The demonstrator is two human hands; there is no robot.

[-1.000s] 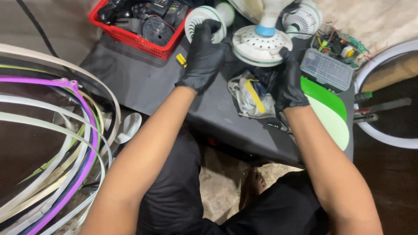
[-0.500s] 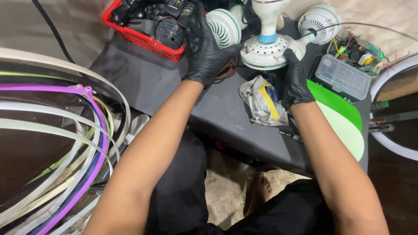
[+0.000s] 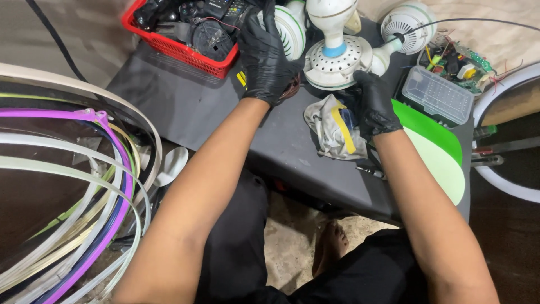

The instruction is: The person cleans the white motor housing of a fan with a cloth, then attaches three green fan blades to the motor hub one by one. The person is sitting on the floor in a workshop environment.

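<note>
1. The left hand [image 3: 267, 59], in a black glove, is seen at the far edge of the dark low table [image 3: 185, 110], fingers curled shut round a white ribbed round part [image 3: 292, 28]; the part sits just right of and partly behind the fingers, w/ the palm covering its near-left side.
2. The right hand [image 3: 376, 107], also gloved, is closed w/ fingers bent against the near-right rim of the white round fan housing [image 3: 334, 67]; whether the rim is truly gripped or only touched can't be told.
3. The housing lies btwn the two hands, at the table's far middle, w/ a white stem & blue ring rising from it.
4. A dirty rag [image 3: 332, 129] w/ a yellow strip is found just near of the housing, touching the right hand's left side.
5. A red basket [image 3: 180, 53] of dark parts is placed far left, beside the left hand.
6. A clear plastic box [image 3: 439, 95] & green discs [image 3: 439, 146] are seen at right; coloured hoops [image 3: 73, 186] at near left, off the table.
</note>
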